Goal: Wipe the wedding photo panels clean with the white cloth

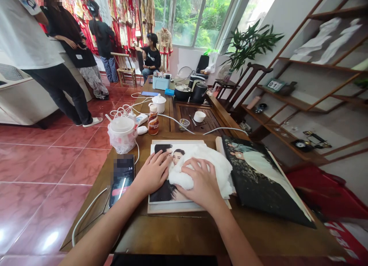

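A framed wedding portrait (161, 195) lies flat on the wooden table (178, 231), and a crumpled white cloth (212, 170) covers its middle. My right hand (199, 179) presses down on the cloth with the fingers curved over it. My left hand (152, 173) rests palm down on the portrait, its fingertips at the cloth's left edge. To the right, a second large dark framed portrait (258, 181) leans on the table edge, close to my right hand. A smartphone (123, 178) lies to the left of my left hand.
A white cable (86, 216) trails along the table's left edge. Further along stand a bottled drink (153, 120), a bagged white container (122, 133) and a tea tray (198, 118). Several people (103, 37) stand or sit beyond, and wooden shelves (310, 78) line the right wall.
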### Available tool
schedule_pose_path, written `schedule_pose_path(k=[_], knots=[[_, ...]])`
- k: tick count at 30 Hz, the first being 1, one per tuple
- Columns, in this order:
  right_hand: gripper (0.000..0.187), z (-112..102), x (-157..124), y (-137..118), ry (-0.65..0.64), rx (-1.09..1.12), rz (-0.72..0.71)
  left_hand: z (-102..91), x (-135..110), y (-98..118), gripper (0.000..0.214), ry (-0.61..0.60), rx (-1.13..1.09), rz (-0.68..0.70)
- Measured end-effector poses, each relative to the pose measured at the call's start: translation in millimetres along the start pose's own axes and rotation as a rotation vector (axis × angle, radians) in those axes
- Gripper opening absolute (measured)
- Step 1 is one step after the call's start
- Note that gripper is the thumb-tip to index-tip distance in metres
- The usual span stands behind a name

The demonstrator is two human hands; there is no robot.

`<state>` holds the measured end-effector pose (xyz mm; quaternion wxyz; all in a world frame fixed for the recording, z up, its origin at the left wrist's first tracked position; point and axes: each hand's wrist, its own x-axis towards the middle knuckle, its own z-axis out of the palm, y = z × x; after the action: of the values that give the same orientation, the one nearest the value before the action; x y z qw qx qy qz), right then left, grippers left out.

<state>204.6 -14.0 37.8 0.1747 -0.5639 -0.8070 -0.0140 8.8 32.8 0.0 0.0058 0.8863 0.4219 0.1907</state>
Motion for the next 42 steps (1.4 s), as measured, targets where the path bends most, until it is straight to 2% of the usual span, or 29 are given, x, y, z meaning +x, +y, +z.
schedule_pose_path(k=[27, 36, 42], knots=[[0.029, 1, -1, 2, -0.016, 0.028, 0.019, 1.0, 0, 1, 0.041, -0.02, -0.006, -0.006], [0.023, 7, 4, 23, 0.05, -0.054, 0.08, 0.2, 2, 0, 0.04, -0.031, -0.028, -0.01], [0.031, 8, -2, 29, 0.056, -0.055, 0.002, -0.1, 2, 1, 0.041, -0.044, -0.022, -0.017]])
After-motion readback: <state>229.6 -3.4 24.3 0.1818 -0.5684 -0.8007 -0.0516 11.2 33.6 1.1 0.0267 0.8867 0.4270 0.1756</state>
